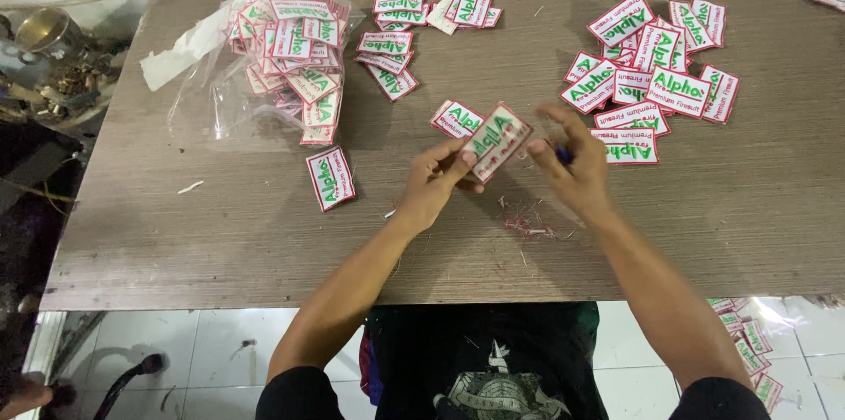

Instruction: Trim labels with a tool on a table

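The left hand (436,180) pinches one embroidered patch (495,142) by its lower edge, tilted face-up for viewing. The right hand (568,165), fingers curled around a small blue tool (563,155), meets its opposite corner. Thread trimmings (528,222) lie just below.

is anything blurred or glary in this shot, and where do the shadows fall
Head view: the right hand is smeared by motion blur, while the left hand and the white rectangular patch with red border it holds stay fairly sharp. The clear plastic bag of patches shows mild sheen. Soft shadows lie on the brown wood-grain table beneath the hands.
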